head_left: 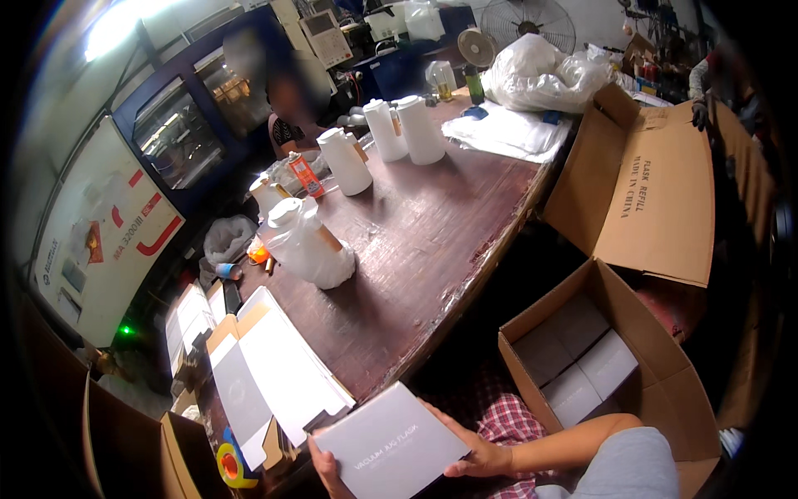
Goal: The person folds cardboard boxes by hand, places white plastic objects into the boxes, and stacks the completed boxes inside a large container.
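A closed light-grey product box [391,449] is held between my two hands, just off the near edge of the table. My left hand [328,468] wraps its left side, with the fingers partly hidden by the box. Along the right side, my right hand [474,445] grips it, thumb at the lower corner and fingers over the far edge. To the right stands an open brown carton [657,391] with several similar grey boxes [605,366] packed inside. Left of the held box lie flat, unfolded white and grey box blanks [287,358].
On the brown table [432,224] stand a jug in a clear plastic bag [309,249], several white jugs [345,162] and an orange spray can [305,175]. A tape dispenser [235,466] sits lower left. Another person [291,125] sits across the table. A second carton [657,191] stands far right.
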Motion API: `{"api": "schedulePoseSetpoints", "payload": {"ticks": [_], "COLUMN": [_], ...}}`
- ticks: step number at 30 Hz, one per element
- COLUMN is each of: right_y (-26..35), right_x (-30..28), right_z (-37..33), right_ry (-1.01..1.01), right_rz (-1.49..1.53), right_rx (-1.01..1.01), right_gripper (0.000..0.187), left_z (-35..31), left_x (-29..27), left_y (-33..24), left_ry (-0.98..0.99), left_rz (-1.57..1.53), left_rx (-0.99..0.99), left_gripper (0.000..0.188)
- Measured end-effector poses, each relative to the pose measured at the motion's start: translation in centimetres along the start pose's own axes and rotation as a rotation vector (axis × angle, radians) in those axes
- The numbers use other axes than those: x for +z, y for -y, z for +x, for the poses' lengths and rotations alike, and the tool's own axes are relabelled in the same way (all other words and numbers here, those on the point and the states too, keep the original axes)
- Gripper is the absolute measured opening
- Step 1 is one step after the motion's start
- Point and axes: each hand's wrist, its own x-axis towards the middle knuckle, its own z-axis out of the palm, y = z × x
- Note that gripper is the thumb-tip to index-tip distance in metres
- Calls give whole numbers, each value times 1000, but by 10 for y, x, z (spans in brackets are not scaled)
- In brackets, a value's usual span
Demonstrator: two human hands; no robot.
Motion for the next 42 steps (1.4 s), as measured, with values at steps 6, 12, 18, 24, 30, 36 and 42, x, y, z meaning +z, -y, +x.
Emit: {"api": "schedulePoseSetpoints", "payload": {"ticks": [6,12,18,24,30,36,42], "right_y": [131,230,203,57,-28,-116,-117], "right_x": [-18,-39,-57,-50,-35,-111,-116], "right_z": [0,-124,-268,-404,-405,-369,-374], "right_ry": [-152,-846,-1322,-1875,-1836,-1918,-1761], "right_rz": [-526,-880,-989,105,737,521,468], "right_rx": [-517,-440,-89,-94,10,509,534], "right_gripper": [111,101,66,31,33,56,54], "left_z": [-8,-19,-68,-144,-160,-175,-120], "left_x": [36,161,240,240,250,253,241], "left_y": [-23,-43,68,151,164,162,139], "left_ry": [265,951,1440,1663,1941,2189,1773], "left_rz": [-241,258,478,842,1213,832,67], "left_rx": [179,-34,-196,426,293,193,-152], "left_gripper": [65,53,69,66,51,52,48]}}
